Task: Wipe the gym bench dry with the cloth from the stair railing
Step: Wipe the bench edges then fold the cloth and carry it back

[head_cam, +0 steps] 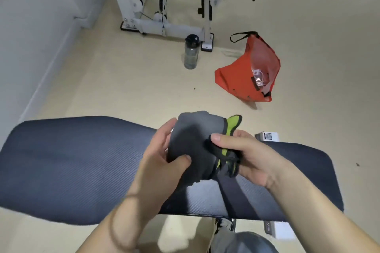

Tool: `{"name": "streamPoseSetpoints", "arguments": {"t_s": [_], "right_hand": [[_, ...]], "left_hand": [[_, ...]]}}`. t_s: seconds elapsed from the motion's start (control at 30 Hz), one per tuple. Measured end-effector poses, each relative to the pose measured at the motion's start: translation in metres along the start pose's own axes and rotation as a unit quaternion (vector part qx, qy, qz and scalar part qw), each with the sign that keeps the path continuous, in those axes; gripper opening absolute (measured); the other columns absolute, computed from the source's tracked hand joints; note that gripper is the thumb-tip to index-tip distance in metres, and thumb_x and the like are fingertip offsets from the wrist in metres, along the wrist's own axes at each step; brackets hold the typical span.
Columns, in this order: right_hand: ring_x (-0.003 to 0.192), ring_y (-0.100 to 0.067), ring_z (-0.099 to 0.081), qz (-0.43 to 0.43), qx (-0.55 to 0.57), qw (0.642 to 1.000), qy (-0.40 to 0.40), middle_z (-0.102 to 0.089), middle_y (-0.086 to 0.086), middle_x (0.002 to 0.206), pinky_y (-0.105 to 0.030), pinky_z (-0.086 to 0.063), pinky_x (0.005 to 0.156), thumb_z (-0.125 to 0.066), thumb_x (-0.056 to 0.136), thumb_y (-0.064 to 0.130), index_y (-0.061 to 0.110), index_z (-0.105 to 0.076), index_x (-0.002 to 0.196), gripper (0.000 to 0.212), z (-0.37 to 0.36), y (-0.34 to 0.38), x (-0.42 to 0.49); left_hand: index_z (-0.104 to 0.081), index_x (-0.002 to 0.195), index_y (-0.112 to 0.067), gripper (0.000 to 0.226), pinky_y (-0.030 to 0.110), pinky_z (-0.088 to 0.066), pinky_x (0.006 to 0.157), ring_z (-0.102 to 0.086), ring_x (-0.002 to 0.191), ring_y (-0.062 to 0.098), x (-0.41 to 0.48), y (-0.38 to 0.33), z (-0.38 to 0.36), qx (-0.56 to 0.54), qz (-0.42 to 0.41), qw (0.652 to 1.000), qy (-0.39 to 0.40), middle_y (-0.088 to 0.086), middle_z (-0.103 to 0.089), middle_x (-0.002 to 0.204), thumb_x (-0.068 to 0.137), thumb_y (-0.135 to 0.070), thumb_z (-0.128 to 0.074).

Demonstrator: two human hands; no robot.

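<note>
A dark blue padded gym bench (pixel 72 166) runs across the view from left to right, with a gap between its two pads. Above the gap I hold a grey cloth (pixel 195 129) with lime-green and black trim, bunched up. My left hand (pixel 164 154) grips its left side with the thumb on top. My right hand (pixel 242 154) pinches its right, green-trimmed edge. The cloth hangs just above the bench surface; whether it touches the pad I cannot tell.
On the beige floor beyond the bench stand a dark water bottle (pixel 191 51) and an open orange bag (pixel 250 72). A white exercise machine (pixel 164 6) with black pads stands at the back. A white wall (pixel 30 26) is on the left. My knee (pixel 244 242) is below.
</note>
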State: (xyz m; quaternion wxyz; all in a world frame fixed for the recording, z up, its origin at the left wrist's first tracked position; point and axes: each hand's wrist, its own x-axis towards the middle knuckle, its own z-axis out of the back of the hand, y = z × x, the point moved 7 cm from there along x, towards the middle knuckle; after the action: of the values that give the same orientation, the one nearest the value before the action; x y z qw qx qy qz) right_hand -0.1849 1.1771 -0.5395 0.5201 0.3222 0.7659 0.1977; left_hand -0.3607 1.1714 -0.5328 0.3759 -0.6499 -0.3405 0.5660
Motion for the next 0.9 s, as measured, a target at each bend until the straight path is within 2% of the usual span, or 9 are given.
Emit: {"name": "streamPoseSetpoints", "arguments": {"t_s": [0.1,0.2,0.3,0.43,0.5,0.57,0.67,0.77,0.9], "right_hand": [[0.104,-0.034,-0.075,0.010,0.030,1.000,0.004,-0.076,-0.023,0.115,-0.042,-0.061,0.092,-0.072,0.086,0.008,0.001,-0.079,0.112,0.027,-0.020,0.054,-0.079],[0.106,-0.038,-0.074,0.038,0.074,0.996,-0.016,-0.074,-0.027,0.118,-0.044,-0.060,0.093,-0.072,0.083,0.007,-0.002,-0.076,0.114,0.032,-0.035,0.105,-0.161],[0.110,-0.043,-0.072,0.082,0.112,0.989,-0.049,-0.071,-0.034,0.120,-0.048,-0.059,0.096,-0.074,0.084,0.009,-0.008,-0.069,0.120,0.040,-0.037,0.147,-0.240],[0.120,-0.048,-0.065,0.152,0.140,0.976,-0.067,-0.063,-0.038,0.131,-0.058,-0.046,0.110,-0.071,0.089,0.018,-0.006,-0.068,0.124,0.043,-0.028,0.182,-0.328],[0.123,-0.048,-0.063,0.187,0.142,0.968,-0.087,-0.063,-0.035,0.134,-0.057,-0.046,0.111,-0.069,0.091,0.021,-0.003,-0.067,0.128,0.044,-0.017,0.187,-0.369],[0.119,-0.046,-0.064,0.213,0.136,0.961,-0.107,-0.064,-0.031,0.132,-0.052,-0.052,0.104,-0.061,0.092,0.016,-0.004,-0.060,0.134,0.046,-0.007,0.181,-0.409],[0.098,-0.036,-0.072,0.243,0.158,0.942,-0.171,-0.068,-0.030,0.119,-0.040,-0.059,0.080,-0.054,0.083,0.004,-0.005,-0.059,0.133,0.051,0.008,0.149,-0.471],[0.107,-0.040,-0.069,0.273,0.202,0.909,-0.240,-0.066,-0.033,0.130,-0.049,-0.059,0.090,-0.060,0.089,0.004,0.001,-0.062,0.134,0.046,0.028,0.106,-0.537],[0.109,-0.036,-0.072,0.268,0.302,0.837,-0.368,-0.070,-0.027,0.127,-0.053,-0.056,0.099,-0.064,0.098,0.028,0.002,-0.069,0.129,0.041,0.077,0.031,-0.625]], "left_hand": [[-0.048,0.144,-0.036,0.077,0.040,-0.058,0.096,-0.069,0.113,0.008,-0.046,-0.085,-0.031,0.071,-0.008,0.997,0.011,-0.015,-0.072,0.124,0.088,0.016,-0.056],[-0.053,0.137,-0.037,0.069,0.031,-0.055,0.098,-0.060,0.112,-0.005,-0.096,-0.167,-0.063,0.178,-0.062,0.981,-0.055,-0.020,-0.062,0.125,0.083,0.001,-0.072],[-0.068,0.109,-0.037,0.039,0.021,-0.052,0.083,-0.061,0.096,0.000,-0.143,-0.234,-0.109,0.218,-0.132,0.965,-0.056,-0.023,-0.059,0.110,0.085,-0.007,-0.075],[-0.075,0.101,-0.030,0.011,0.018,-0.050,0.072,-0.066,0.079,0.006,-0.197,-0.280,-0.179,0.110,-0.099,0.988,0.054,-0.005,-0.072,0.098,0.094,-0.024,-0.068],[-0.070,0.112,-0.030,0.023,0.016,-0.053,0.071,-0.070,0.081,0.003,-0.221,-0.292,-0.210,0.062,-0.084,0.985,0.139,-0.008,-0.076,0.095,0.090,-0.024,-0.076],[-0.065,0.120,-0.032,0.042,0.021,-0.057,0.079,-0.074,0.093,0.006,-0.245,-0.295,-0.240,0.099,-0.089,0.963,0.235,-0.012,-0.078,0.101,0.084,-0.019,-0.083],[-0.068,0.116,-0.035,0.040,0.037,-0.057,0.094,-0.072,0.105,0.006,-0.285,-0.286,-0.280,0.197,-0.111,0.916,0.331,-0.013,-0.078,0.109,0.082,-0.019,-0.083],[-0.073,0.110,-0.029,0.028,0.039,-0.057,0.095,-0.073,0.104,0.006,-0.329,-0.270,-0.328,0.241,-0.133,0.872,0.405,-0.012,-0.079,0.105,0.085,-0.020,-0.082],[-0.076,0.100,-0.029,0.014,0.021,-0.056,0.079,-0.075,0.090,0.009,-0.404,-0.230,-0.402,0.288,-0.116,0.810,0.497,-0.009,-0.080,0.094,0.092,-0.019,-0.073]]}}
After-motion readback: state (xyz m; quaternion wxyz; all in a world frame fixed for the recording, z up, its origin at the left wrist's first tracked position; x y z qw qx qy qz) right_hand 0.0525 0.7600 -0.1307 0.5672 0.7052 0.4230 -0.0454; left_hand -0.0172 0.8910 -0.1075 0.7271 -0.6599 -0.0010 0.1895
